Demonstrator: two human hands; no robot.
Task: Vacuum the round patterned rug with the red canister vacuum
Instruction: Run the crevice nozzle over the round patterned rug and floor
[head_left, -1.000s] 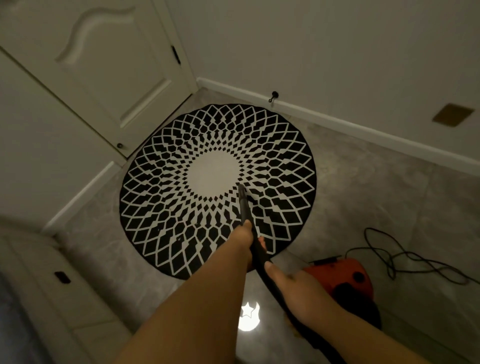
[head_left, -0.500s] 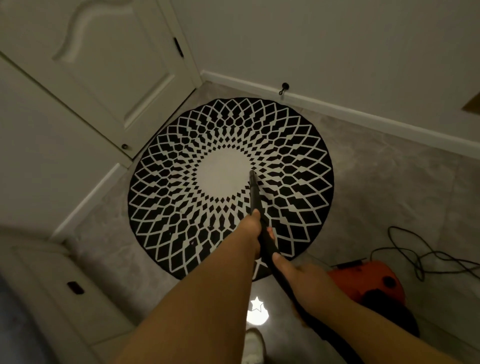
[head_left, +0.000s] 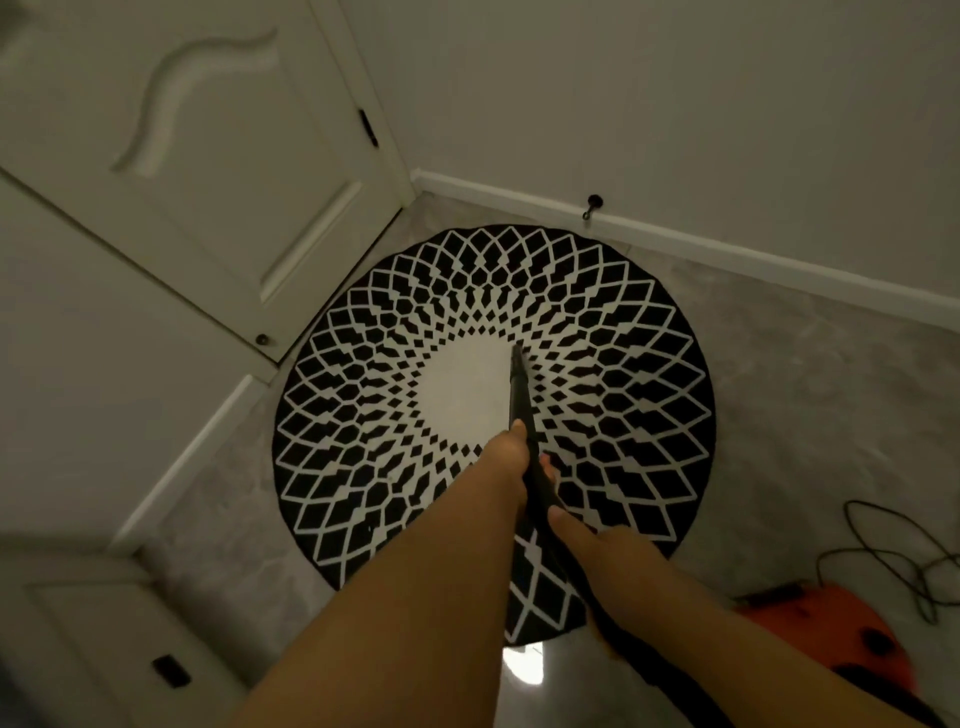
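Over the round rug (head_left: 597, 374) by the door, we clamp left hand (head_left: 511, 457) and right hand (head_left: 587, 540) around the black wand (head_left: 519, 395), spaced for steering its tip at the white centre, red canister (head_left: 810, 623) parked behind-right.

The room is dim, with a warm, murky cast and soft grain throughout. Below the two hands' grip, a bright patch of glare (head_left: 524, 665) lies on the glossy floor (head_left: 779, 395), reflecting a light overhead. Beyond the grip, the rug (head_left: 613, 332) shows strong contrast and fairly crisp pattern edges. Far left of the grip, the door (head_left: 197, 156) and cabinet (head_left: 104, 649) look smeared and soft. Wide-angle distortion bends the baseboard (head_left: 727, 249) and stretches the forearms toward the frame's lower edge.
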